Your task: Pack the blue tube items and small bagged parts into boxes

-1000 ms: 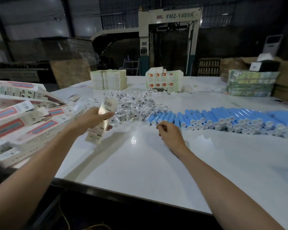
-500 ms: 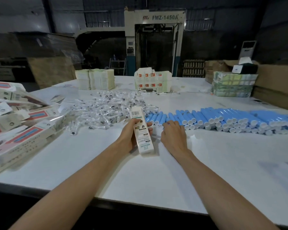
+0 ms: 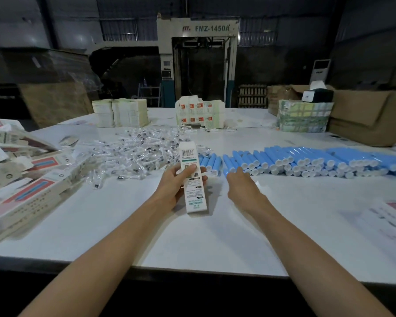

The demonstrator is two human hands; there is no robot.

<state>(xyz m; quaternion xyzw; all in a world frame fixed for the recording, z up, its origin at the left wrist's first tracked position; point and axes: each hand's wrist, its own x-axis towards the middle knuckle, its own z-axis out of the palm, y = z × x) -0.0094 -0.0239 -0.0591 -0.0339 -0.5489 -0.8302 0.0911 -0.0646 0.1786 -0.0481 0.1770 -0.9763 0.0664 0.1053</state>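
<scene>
Box (image 3: 193,179), slim, white and barcoded, is gripped in the left hand (image 3: 176,184) above the white table (image 3: 146,236); its contents cannot be seen. Right hand (image 3: 242,188), fingers spread, touches the blue tubes (image 3: 306,161), white-capped and rowed beside small bagged parts (image 3: 133,154).

The tall grey-white machine frame (image 3: 198,30) behind the table bears "FMZ-1450A". The narrow white cardboard carton (image 3: 193,179) carries a barcode; its small print is illegible.
</scene>
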